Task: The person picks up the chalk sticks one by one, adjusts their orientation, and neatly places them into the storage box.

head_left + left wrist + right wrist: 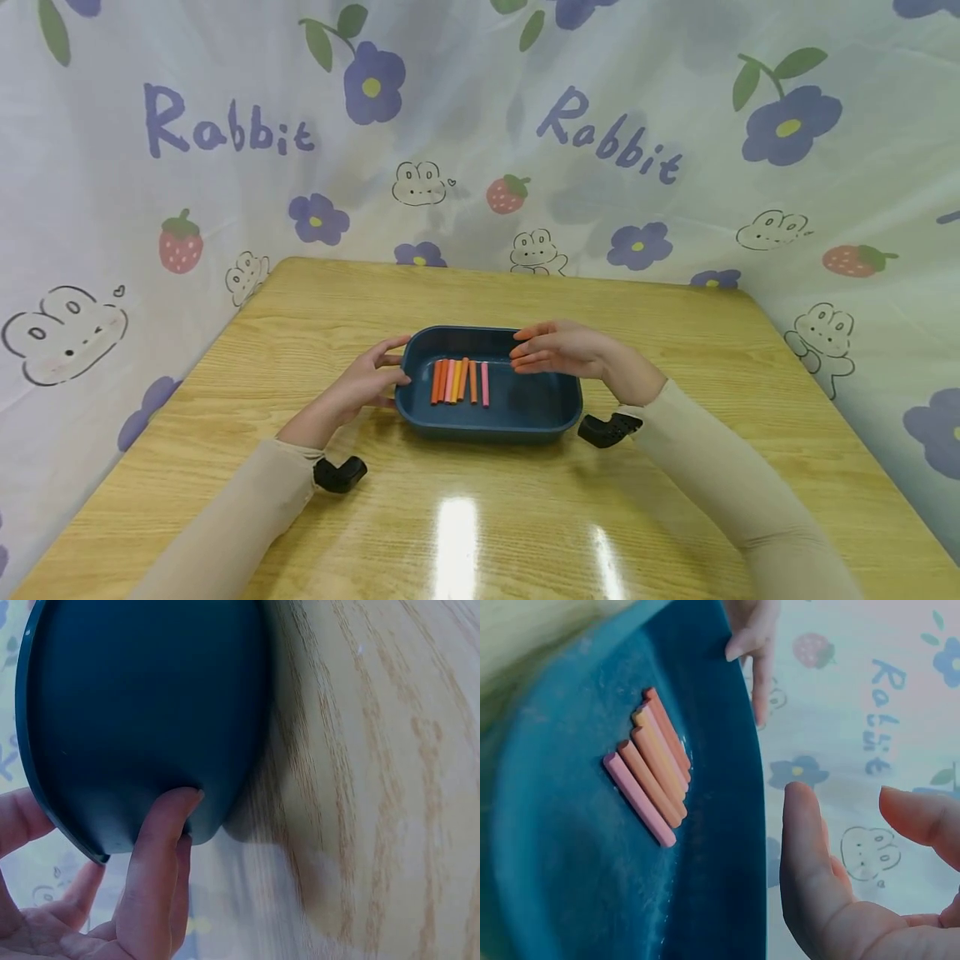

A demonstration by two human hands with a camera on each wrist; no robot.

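Observation:
A dark blue rectangular tray (480, 431) with rounded corners rests on the wooden table. On its floor, left of centre, a row of short orange, pink and yellow chalk-like sticks (450, 382) lies side by side; one pink stick (640, 799) lies slightly apart at the right end. My left hand (360, 385) holds the tray's left end, its fingers spread around the end wall; fingers (161, 847) touch the outer wall in the left wrist view. Over the tray's right part hovers my right hand (566, 350), fingers loosely extended, with nothing in it.
The wooden table (315, 533) extends around the tray on every side. A white curtain (465, 100) printed with rabbits, flowers and strawberries hangs behind and beside it. Black wrist-worn devices (341, 474) sit at both sleeve cuffs.

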